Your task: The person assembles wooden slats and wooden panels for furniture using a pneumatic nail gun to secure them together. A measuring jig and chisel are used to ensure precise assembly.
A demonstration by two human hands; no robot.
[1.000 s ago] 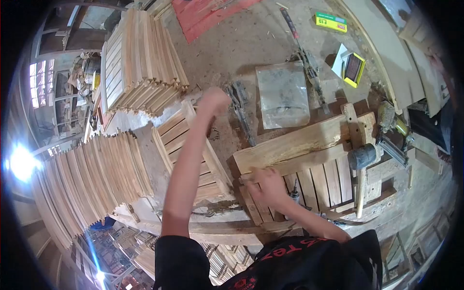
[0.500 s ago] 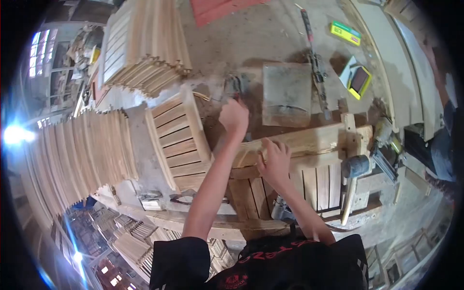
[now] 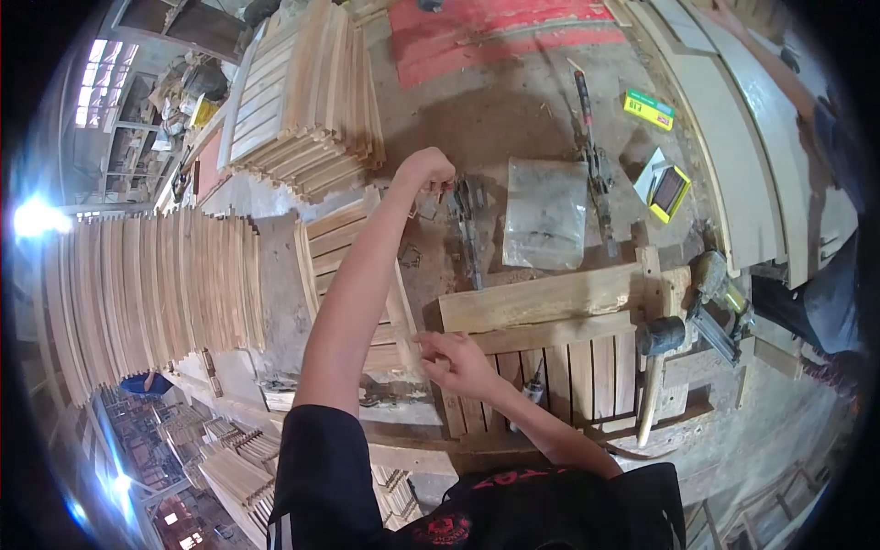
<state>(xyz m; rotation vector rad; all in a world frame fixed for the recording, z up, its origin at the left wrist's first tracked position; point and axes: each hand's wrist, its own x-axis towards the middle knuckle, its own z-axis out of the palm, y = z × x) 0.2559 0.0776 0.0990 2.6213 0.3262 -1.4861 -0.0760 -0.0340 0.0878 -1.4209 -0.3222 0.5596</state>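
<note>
My left hand [image 3: 428,171] is closed above the bench, its curled fingers around something too small to make out. Beside it lies a dark metal bar tool [image 3: 467,234]. Under my left forearm is a slatted wooden panel [image 3: 330,238]. My right hand [image 3: 458,362] hovers with fingers apart at that panel's near right edge, close to a second slatted panel [image 3: 577,376]. A wide wooden board [image 3: 541,298] runs along the second panel's far side. Near my right forearm stands a bottle with a thin nozzle [image 3: 533,390].
Tall stacks of slatted panels stand at left [image 3: 156,293] and far left [image 3: 302,119]. A black-headed mallet [image 3: 662,336] and a nail gun [image 3: 720,312] lie right. Beyond are a clear plastic sheet [image 3: 545,215], a yellow-green box [image 3: 648,108] and another person's arm [image 3: 770,60].
My left hand has moved away from the dark bar tool, toward the far left. My right hand has left the wooden board and shifted left, its fingers spreading. The view has shifted.
</note>
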